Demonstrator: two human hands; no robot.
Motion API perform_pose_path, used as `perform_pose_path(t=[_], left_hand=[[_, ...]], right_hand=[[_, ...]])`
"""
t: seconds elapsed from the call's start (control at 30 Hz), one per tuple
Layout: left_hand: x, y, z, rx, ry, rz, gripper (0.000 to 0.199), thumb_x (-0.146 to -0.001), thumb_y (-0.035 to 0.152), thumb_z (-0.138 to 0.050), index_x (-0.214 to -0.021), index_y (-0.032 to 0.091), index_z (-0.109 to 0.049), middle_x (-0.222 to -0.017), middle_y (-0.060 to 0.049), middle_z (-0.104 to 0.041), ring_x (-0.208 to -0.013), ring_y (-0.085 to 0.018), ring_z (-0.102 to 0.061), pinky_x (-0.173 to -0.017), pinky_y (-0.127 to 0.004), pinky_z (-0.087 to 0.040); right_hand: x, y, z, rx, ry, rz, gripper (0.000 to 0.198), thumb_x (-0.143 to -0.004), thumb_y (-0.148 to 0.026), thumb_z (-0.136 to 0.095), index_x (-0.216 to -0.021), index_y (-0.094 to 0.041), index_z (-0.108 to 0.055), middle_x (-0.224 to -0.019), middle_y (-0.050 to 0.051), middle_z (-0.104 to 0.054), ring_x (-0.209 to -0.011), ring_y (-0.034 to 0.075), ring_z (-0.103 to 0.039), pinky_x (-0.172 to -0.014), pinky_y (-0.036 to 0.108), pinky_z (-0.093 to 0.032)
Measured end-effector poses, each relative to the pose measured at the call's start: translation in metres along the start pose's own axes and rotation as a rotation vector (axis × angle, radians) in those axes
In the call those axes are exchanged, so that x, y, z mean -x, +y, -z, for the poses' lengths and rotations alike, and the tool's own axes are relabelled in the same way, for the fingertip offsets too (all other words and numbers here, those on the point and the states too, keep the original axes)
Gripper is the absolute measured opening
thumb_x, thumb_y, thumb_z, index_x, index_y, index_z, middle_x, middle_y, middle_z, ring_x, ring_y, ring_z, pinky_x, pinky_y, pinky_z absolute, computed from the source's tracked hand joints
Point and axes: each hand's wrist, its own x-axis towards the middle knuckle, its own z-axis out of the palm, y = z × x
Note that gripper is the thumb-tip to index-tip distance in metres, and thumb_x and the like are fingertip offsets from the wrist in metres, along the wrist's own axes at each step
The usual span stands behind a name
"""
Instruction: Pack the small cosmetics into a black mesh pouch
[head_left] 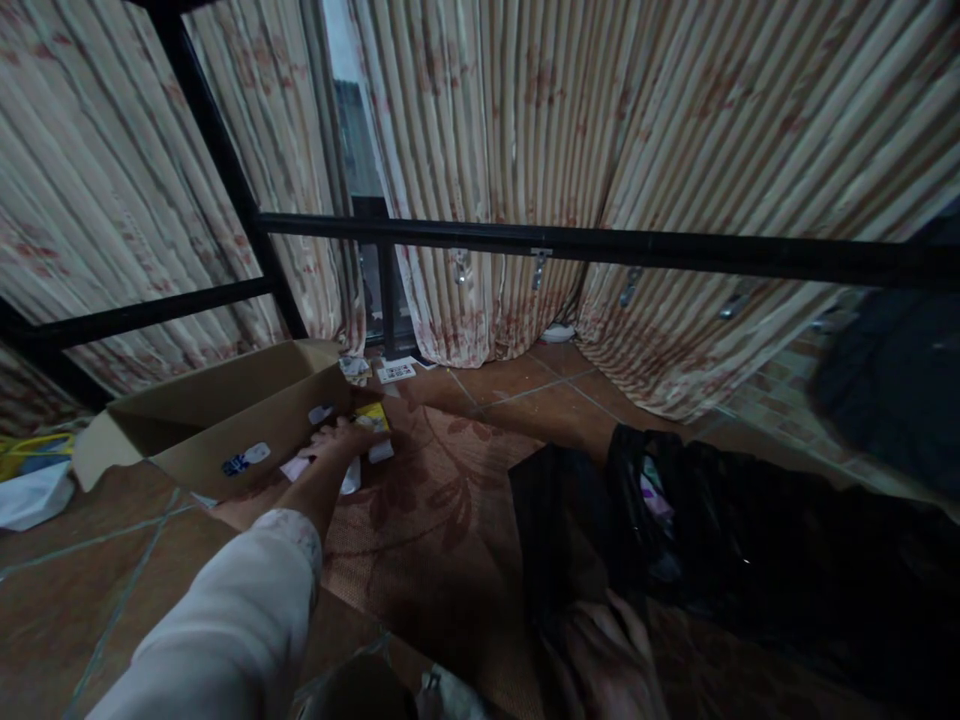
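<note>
My left hand [341,440] reaches out over a small group of litter on the rug, its fingers spread and pointing at the cardboard box. Under and beside it lie a yellow packet [371,412] and white crumpled scraps [351,478]; whether the fingers touch them I cannot tell. The long open cardboard box [247,440] stands just beyond, with printed labels on its side. Near the bottom, my right hand [604,645] has its fingers closed on the edge of a black plastic bag [555,520]. Inside the bag's opening a purple-and-white wrapper [655,497] shows.
A patterned reddish rug [442,510] covers part of the tiled floor [90,570]. Black metal bars [465,236] cross ahead, before floral curtains [510,130]. Printed cards [396,371] lie past the box. A white container [34,495] sits at the far left.
</note>
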Motion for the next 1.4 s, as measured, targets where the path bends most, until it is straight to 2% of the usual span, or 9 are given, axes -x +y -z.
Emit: perform_pose_path(t=[0.13,0.3,0.47,0.7,0.97,1.13,1.2,1.27,1.4], left_hand=[[0.016,0.006,-0.005,-0.062,-0.045,0.007,0.096,-0.055,0.070,-0.061,-0.132,0.015,-0.045,-0.138,-0.029,-0.040,-0.128,-0.050,-0.030,-0.091,-0.065,-0.030],[0.048,0.007,-0.012,-0.113,-0.077,-0.164,0.086,-0.062,0.066,-0.057,-0.132,0.018,-0.045,-0.139,-0.023,-0.042,-0.130,-0.048,-0.028,-0.093,-0.059,-0.033],[0.097,0.013,-0.024,-0.211,-0.060,-0.349,0.078,-0.069,0.065,-0.050,-0.135,0.022,-0.042,-0.133,-0.018,-0.047,-0.126,-0.043,-0.036,-0.094,-0.064,-0.029],[0.162,0.031,-0.026,-0.286,-0.110,-0.513,0.070,-0.078,0.059,-0.042,-0.137,0.022,-0.040,-0.133,-0.017,-0.047,-0.124,-0.039,-0.038,-0.092,-0.062,-0.033],[0.177,0.031,-0.016,-0.363,-0.105,-0.658,0.077,-0.078,0.059,-0.047,-0.142,0.019,-0.032,-0.136,-0.021,-0.044,-0.126,-0.039,-0.038,-0.096,-0.064,-0.029],[0.194,0.052,0.003,-0.380,-0.070,-0.674,0.080,-0.073,0.054,-0.060,-0.141,0.019,-0.036,-0.142,-0.022,-0.039,-0.130,-0.040,-0.035,-0.099,-0.065,-0.025],[0.204,0.067,0.012,-0.335,-0.074,-0.681,0.075,-0.073,0.052,-0.060,-0.138,0.019,-0.040,-0.143,-0.022,-0.039,-0.129,-0.042,-0.037,-0.099,-0.065,-0.026],[0.215,0.082,0.019,-0.231,-0.083,-0.689,0.068,-0.075,0.050,-0.057,-0.135,0.019,-0.046,-0.138,-0.020,-0.045,-0.125,-0.042,-0.042,-0.097,-0.063,-0.033],[0.231,0.104,0.016,0.281,-0.063,-0.712,0.058,-0.079,0.050,-0.052,-0.124,0.014,-0.056,-0.121,-0.016,-0.062,-0.112,-0.030,-0.058,-0.093,-0.041,-0.046]], right_hand=[[-0.002,-0.003,0.001,-0.019,-0.006,-0.020,0.023,-0.082,-0.015,-0.049,-0.088,-0.030,-0.066,-0.077,-0.001,-0.069,-0.082,0.018,-0.062,-0.100,0.038,-0.027],[-0.006,-0.010,0.003,-0.004,0.019,-0.026,0.024,-0.084,-0.013,-0.047,-0.083,-0.028,-0.065,-0.074,-0.001,-0.068,-0.080,0.018,-0.061,-0.099,0.037,-0.026],[-0.007,-0.013,0.003,-0.025,0.012,-0.067,0.015,-0.083,-0.015,-0.052,-0.079,-0.025,-0.063,-0.074,-0.002,-0.067,-0.081,0.017,-0.058,-0.101,0.038,-0.026],[-0.010,-0.019,0.010,-0.034,-0.097,-0.132,0.014,-0.084,-0.013,-0.055,-0.078,-0.023,-0.062,-0.077,-0.002,-0.065,-0.083,0.016,-0.056,-0.104,0.039,-0.024],[-0.019,-0.027,0.024,0.040,-0.237,-0.176,0.012,-0.085,-0.016,-0.056,-0.077,-0.021,-0.063,-0.078,0.001,-0.066,-0.087,0.017,-0.056,-0.105,0.039,-0.022],[-0.023,-0.028,0.031,0.043,-0.317,-0.195,0.010,-0.085,-0.019,-0.056,-0.081,-0.019,-0.065,-0.083,0.002,-0.068,-0.093,0.018,-0.055,-0.107,0.040,-0.019],[-0.024,-0.028,0.033,0.042,-0.346,-0.196,0.011,-0.086,-0.022,-0.056,-0.082,-0.019,-0.065,-0.085,0.003,-0.069,-0.095,0.019,-0.055,-0.107,0.039,-0.019],[-0.026,-0.029,0.034,0.054,-0.373,-0.200,0.013,-0.087,-0.023,-0.054,-0.083,-0.018,-0.066,-0.087,0.005,-0.069,-0.096,0.019,-0.054,-0.108,0.040,-0.018],[-0.031,-0.029,0.034,0.081,-0.427,-0.191,0.011,-0.084,-0.022,-0.057,-0.087,-0.017,-0.066,-0.090,0.006,-0.070,-0.100,0.021,-0.053,-0.109,0.042,-0.018]])
